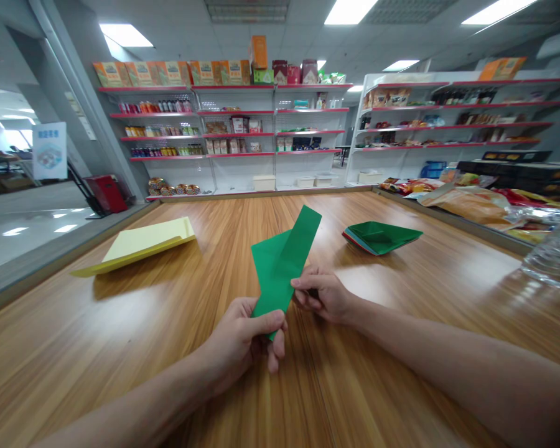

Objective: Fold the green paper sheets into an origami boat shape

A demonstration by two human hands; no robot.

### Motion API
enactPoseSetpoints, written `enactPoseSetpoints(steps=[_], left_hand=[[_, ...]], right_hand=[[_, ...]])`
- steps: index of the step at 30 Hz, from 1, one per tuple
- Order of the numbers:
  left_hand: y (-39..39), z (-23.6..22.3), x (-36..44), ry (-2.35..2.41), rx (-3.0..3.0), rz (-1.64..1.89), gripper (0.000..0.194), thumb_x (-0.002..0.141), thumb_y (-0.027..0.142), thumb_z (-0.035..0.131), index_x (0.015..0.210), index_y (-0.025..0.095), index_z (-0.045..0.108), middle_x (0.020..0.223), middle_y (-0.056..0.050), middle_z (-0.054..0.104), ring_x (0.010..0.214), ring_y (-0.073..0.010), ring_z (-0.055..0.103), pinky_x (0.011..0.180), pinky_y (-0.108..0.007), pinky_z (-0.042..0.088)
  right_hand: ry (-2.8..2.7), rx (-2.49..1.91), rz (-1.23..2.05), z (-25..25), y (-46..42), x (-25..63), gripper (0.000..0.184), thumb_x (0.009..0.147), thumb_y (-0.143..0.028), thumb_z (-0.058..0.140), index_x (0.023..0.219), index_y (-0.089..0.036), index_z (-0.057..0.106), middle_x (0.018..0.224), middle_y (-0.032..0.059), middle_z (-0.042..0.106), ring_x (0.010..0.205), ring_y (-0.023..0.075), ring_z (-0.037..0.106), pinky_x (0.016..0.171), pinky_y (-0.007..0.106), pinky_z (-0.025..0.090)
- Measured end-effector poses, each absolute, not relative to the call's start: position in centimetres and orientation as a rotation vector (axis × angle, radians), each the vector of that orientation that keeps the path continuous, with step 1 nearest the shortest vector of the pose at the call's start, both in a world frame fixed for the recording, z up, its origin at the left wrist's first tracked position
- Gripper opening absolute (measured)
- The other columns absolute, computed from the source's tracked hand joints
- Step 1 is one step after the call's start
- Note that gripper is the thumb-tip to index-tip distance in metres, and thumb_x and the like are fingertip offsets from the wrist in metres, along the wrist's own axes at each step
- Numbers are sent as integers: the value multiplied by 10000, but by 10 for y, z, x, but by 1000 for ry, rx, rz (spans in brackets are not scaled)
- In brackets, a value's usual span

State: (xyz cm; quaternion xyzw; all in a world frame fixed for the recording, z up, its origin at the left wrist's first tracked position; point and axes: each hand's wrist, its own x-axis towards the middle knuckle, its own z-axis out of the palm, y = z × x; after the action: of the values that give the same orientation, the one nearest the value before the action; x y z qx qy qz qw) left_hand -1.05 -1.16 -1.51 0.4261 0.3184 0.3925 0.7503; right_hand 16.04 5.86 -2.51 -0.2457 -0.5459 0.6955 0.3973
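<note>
A green sheet of paper (280, 261), with one side folded over into a flap, is held up above the table between both hands. My left hand (249, 333) pinches its lower corner, thumb on top and fingers beneath. At the right edge, my right hand (324, 295) grips the paper between thumb and fingers. Beyond it to the right lies a stack of folded paper (385, 236), green on top with red and white layers showing at its edge. To the left rests a stack of yellow paper (144, 242) with a raised, curled edge.
The wooden table (205, 398) has a raised rim. Packaged snacks (476, 205) lie along its right side, near a clear plastic bottle (555, 255). Behind stand shelves (236, 152) of goods. A sign (50, 150) and a red box (107, 193) stand at left.
</note>
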Motion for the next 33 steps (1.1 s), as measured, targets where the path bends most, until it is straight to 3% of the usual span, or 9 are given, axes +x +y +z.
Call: enactPoseSetpoints(steps=[6, 9, 16, 20, 25, 30, 33], left_hand=[[-8, -13, -13, 762, 911, 868, 256, 775, 344, 639, 810, 90, 630, 735, -106, 695, 592, -200, 676, 397, -211, 466], [-6, -13, -14, 836, 943, 880, 312, 796, 415, 612, 839, 106, 622, 656, -73, 673, 541, -182, 662, 393, -210, 468], [-10, -9, -16, 859, 971, 776, 290, 779, 409, 631, 829, 129, 574, 549, -65, 666, 418, -163, 621, 379, -200, 439], [-12, -9, -16, 866, 914, 773, 263, 779, 382, 634, 809, 132, 561, 538, -68, 661, 423, -172, 625, 384, -210, 446], [-8, -11, -18, 845, 822, 775, 304, 779, 370, 633, 930, 109, 603, 674, -95, 691, 568, -204, 679, 470, -242, 495], [-7, -9, -19, 833, 866, 767, 289, 756, 299, 654, 956, 102, 589, 607, -87, 680, 475, -184, 645, 455, -238, 475], [-11, -7, -18, 832, 850, 764, 303, 745, 284, 661, 974, 116, 557, 604, -78, 676, 482, -187, 642, 469, -256, 487]], right_hand=[[-1483, -617, 1822, -25, 51, 157, 329, 686, -291, 624, 420, -118, 537, 301, -42, 405, 259, 39, 280, 317, 195, 186], [-1549, -586, 1872, -27, 47, 154, 321, 688, -286, 621, 430, -108, 552, 319, -31, 434, 264, 42, 305, 317, 194, 203], [-1564, -644, 1736, -25, 56, 161, 280, 639, -266, 637, 416, -113, 561, 330, -20, 463, 262, 41, 301, 295, 197, 146], [-1588, -656, 1724, -23, 57, 162, 302, 650, -281, 638, 410, -113, 564, 306, -27, 431, 255, 44, 294, 293, 196, 162], [-1719, -612, 1742, -24, 50, 159, 328, 692, -306, 614, 430, -119, 549, 336, -27, 452, 266, 45, 318, 279, 185, 159], [-1760, -598, 1743, -24, 54, 163, 247, 642, -280, 642, 475, -120, 554, 383, -32, 494, 274, 41, 323, 279, 179, 161], [-1747, -658, 1639, -19, 60, 168, 281, 641, -274, 639, 426, -116, 549, 329, -30, 446, 275, 45, 314, 296, 190, 152]])
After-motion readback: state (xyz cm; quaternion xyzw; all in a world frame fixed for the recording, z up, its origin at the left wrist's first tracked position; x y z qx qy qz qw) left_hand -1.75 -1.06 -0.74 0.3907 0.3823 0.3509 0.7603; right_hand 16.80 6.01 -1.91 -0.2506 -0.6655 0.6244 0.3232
